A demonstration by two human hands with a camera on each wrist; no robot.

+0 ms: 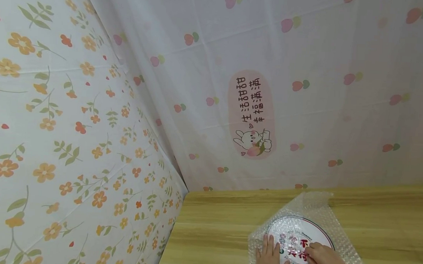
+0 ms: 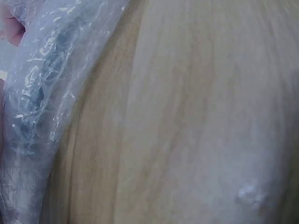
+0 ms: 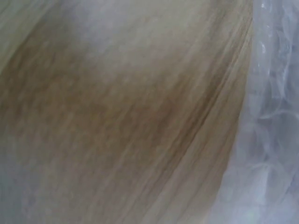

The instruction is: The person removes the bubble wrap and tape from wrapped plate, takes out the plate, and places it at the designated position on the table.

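A round white disc with a dark rim and red Chinese characters (image 1: 292, 232) lies on the table inside clear bubble wrap (image 1: 313, 203). My left hand (image 1: 270, 259) rests on its left side, fingers straight and pointing away from me. On the right side, my right hand (image 1: 328, 261) has its fingers curled, thumb and fingertips pinching the wrap over the printed face. The left wrist view shows the crinkled bubble wrap (image 2: 51, 79) with part of a fingertip (image 2: 11, 30) at the top left corner. Only a strip of bubble wrap (image 3: 271, 126) appears in the right wrist view.
The wood-grain tabletop (image 1: 210, 227) extends to both sides of the wrap. Behind it hangs a pale cloth (image 1: 323, 126) printed with hearts, a rabbit and Chinese writing. A flowered cloth (image 1: 99, 154) borders the table on the left.
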